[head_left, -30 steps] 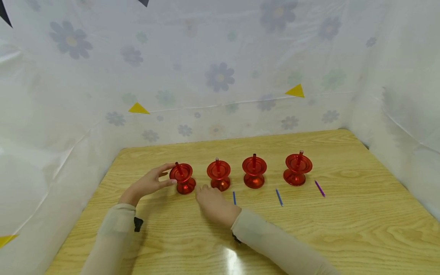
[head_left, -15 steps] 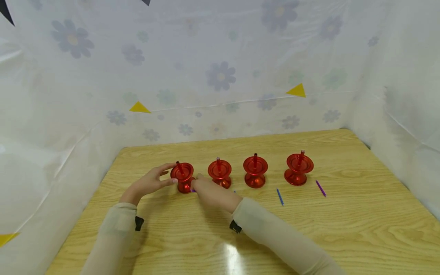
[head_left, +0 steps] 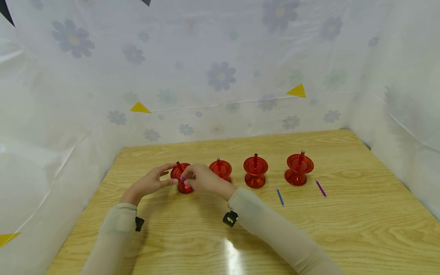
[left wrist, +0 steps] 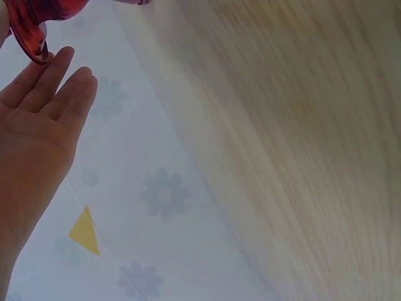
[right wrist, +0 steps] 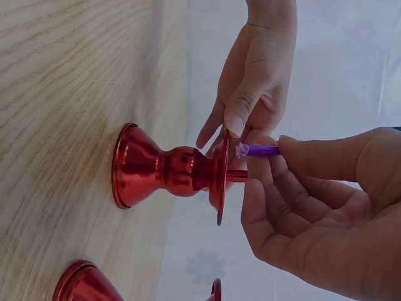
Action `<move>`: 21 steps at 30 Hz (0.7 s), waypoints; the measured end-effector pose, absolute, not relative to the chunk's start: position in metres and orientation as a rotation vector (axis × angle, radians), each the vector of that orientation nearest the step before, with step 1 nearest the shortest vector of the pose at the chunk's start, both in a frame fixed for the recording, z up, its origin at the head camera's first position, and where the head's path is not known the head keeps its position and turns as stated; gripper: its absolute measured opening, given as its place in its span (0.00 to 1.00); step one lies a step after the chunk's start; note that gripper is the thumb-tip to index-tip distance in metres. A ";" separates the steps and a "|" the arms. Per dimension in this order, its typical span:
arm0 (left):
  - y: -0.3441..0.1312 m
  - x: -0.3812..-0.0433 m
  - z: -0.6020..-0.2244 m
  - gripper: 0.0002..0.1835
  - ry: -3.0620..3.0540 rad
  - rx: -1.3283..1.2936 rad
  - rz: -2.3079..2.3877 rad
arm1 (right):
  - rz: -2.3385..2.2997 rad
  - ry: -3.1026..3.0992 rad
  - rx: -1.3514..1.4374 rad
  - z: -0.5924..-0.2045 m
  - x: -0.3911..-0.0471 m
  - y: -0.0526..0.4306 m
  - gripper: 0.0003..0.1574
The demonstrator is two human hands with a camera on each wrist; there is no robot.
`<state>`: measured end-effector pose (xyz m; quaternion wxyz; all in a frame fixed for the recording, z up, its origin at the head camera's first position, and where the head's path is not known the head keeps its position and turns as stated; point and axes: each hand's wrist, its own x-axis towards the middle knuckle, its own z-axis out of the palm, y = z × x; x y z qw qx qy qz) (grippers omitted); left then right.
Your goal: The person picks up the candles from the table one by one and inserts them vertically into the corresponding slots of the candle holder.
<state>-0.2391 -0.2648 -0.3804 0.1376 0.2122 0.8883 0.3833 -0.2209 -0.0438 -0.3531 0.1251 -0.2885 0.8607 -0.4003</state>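
At the left end of a row of red metal candle holders, my left hand (head_left: 149,184) holds the rim of one candle holder (right wrist: 141,166) between thumb and fingers. The holder stands upright on the table, with a thin tube rising from its dish. My right hand (head_left: 206,179) pinches a thin purple candle (right wrist: 262,150) between thumb and fingers, close over the dish and beside the tube. One end of the candle sticks out toward the rim. In the left wrist view, the outstretched fingers (left wrist: 59,88) reach the edge of the red dish.
Three more red holders stand to the right: one partly behind my right hand (head_left: 221,168), one in the middle (head_left: 255,179) and one farthest right (head_left: 296,176). A blue candle (head_left: 280,197) and another purple candle (head_left: 321,188) lie before them on the wooden table (head_left: 361,214).
My right hand has picked up the purple candle from near the leftmost holder's base and lifted it to the dish. My left hand stays at the rim. A blue candle is now hidden by the right arm.
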 end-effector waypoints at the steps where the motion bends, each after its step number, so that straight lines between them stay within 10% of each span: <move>1: -0.265 -0.239 -0.381 0.37 2.568 0.618 1.111 | -1.196 2.504 -0.826 -0.352 -0.222 -0.045 0.08; 21: -0.265 -0.241 -0.382 0.36 2.578 0.686 1.129 | -1.744 2.632 -0.686 -0.341 -0.236 -0.063 0.12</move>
